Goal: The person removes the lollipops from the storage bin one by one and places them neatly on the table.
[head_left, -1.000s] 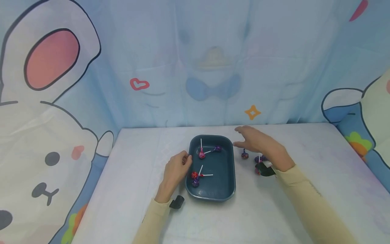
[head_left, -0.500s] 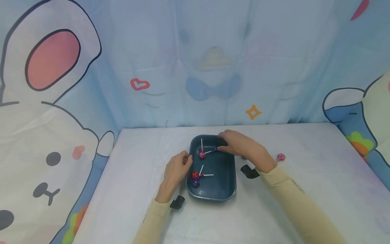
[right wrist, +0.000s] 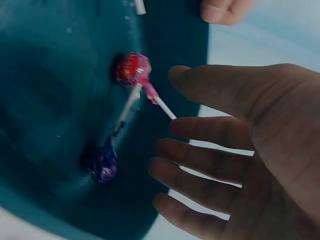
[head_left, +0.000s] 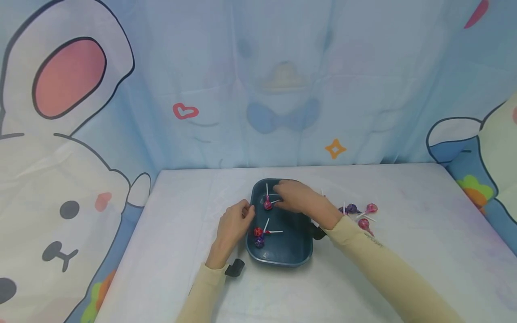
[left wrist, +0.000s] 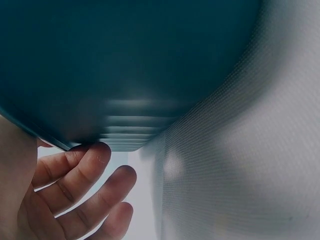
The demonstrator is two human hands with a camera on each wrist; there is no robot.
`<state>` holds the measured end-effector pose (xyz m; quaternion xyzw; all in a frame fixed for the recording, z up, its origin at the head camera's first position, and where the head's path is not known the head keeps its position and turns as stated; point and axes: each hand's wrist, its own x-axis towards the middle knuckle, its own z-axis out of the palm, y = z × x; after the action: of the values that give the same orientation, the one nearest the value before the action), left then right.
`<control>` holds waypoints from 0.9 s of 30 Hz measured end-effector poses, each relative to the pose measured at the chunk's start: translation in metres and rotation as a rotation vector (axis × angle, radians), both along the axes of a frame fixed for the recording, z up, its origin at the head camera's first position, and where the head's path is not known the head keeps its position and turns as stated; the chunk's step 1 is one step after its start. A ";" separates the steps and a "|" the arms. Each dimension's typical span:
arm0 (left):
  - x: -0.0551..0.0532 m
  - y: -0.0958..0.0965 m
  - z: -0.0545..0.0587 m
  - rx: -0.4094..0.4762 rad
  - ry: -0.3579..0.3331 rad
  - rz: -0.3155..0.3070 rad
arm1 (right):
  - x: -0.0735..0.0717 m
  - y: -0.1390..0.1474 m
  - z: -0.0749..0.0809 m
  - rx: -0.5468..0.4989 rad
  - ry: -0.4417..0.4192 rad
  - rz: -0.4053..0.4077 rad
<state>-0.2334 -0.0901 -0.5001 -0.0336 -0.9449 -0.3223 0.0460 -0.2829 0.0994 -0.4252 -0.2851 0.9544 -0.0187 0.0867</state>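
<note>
A dark teal plastic tray (head_left: 282, 255) lies on the table with several lollipops inside. My left hand (head_left: 236, 220) grips its left rim, and in the left wrist view the fingertips (left wrist: 100, 154) meet the outer wall. Over the tray's far half hovers my right hand (head_left: 296, 197), fingers extended and apart from the thumb, holding nothing. Close to its fingertips are a pink lollipop (right wrist: 134, 69) and a purple lollipop (right wrist: 103, 162), their sticks crossing. In the head view the right hand hides the purple one's head. A red lollipop (head_left: 258, 232) and another purple lollipop (head_left: 259, 242) lie at the tray's near left.
To the right of the tray, several more lollipops lie on the white tablecloth (head_left: 416, 251), among them a purple lollipop (head_left: 352, 208) and a pink lollipop (head_left: 364, 223). A blue cartoon-printed curtain (head_left: 226, 134) rises behind the table.
My right hand has moved left from beyond the tray's right edge to over its far half, uncovering the lollipops on the right. The left hand stays at the left rim.
</note>
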 end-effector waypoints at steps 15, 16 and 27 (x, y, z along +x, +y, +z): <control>-0.002 -0.001 -0.001 -0.001 0.008 -0.009 | -0.009 -0.025 -0.020 0.035 0.072 0.056; -0.002 -0.001 -0.001 -0.001 0.008 -0.008 | -0.010 -0.027 -0.021 0.041 0.074 0.057; 0.000 -0.001 0.002 0.008 0.007 -0.012 | -0.018 -0.034 -0.029 0.053 0.012 0.014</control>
<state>-0.2338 -0.0913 -0.4983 -0.0401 -0.9433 -0.3260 0.0474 -0.3007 0.0658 -0.4542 -0.2898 0.9530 0.0088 0.0885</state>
